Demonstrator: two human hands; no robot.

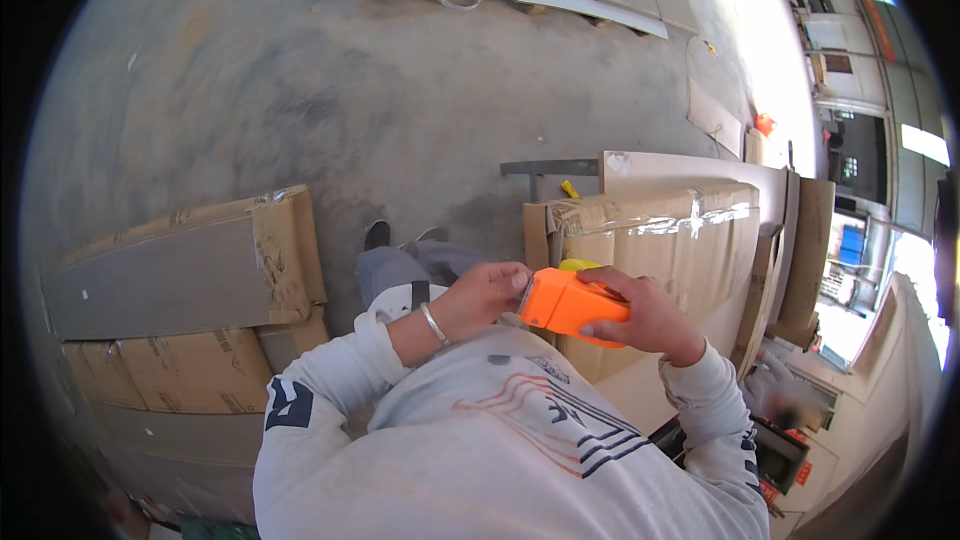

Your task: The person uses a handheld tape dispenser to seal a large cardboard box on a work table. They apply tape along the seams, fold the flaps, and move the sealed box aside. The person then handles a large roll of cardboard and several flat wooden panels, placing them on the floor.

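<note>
We grip the bright orange plastic tape dispenser [572, 306] at chest height w/ right hand [640, 315] wrapped round its body, left hand [487, 298] fingers pinching at its toothed front end, so a slip there could nick fingertips.
</note>
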